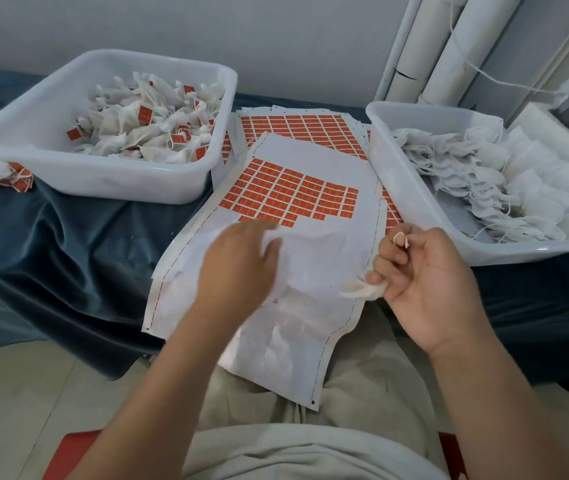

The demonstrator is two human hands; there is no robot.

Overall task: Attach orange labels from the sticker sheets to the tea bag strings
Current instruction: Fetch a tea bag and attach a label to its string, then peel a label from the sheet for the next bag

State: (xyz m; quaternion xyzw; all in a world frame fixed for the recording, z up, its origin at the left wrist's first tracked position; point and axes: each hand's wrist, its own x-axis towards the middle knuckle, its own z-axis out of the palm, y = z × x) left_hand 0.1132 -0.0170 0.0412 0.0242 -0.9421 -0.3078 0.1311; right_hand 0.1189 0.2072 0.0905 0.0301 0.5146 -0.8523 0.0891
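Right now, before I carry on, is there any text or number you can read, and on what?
No text is legible.
Orange labels on the top sticker sheet: pale marks, too small to read.
Tags in the left tub: blurred, unreadable.
Tea bag in the right hand: no print visible.

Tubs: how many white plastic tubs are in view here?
2. One tub at the left holds labelled tea bags; the other tub at the right holds unlabelled bags, with its right end cut off by the frame.
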